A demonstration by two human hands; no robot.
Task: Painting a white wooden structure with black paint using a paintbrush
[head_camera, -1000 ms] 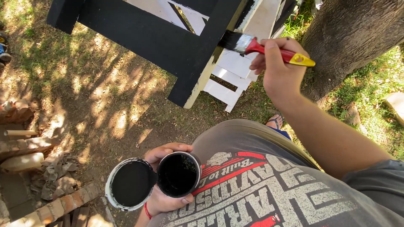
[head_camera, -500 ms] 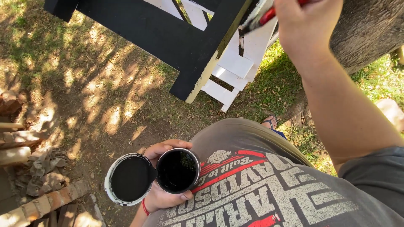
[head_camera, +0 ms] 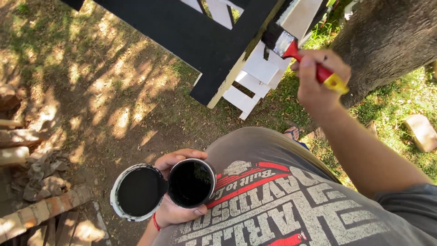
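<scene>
Painting step in hand: right hand [head_camera: 318, 84] was clamped on the red-handled brush [head_camera: 291, 45], bristles against the black board's [head_camera: 191, 36] unpainted edge. Below the board, left hand [head_camera: 175, 200] gripped the paint can [head_camera: 191, 182] and lid [head_camera: 136, 191]. Next move likely calls for a steady stroke along that edge.

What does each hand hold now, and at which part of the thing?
The right hand holds a brush by its red handle. The left hand holds a can of black paint around its side, with the lid beside it.
</scene>
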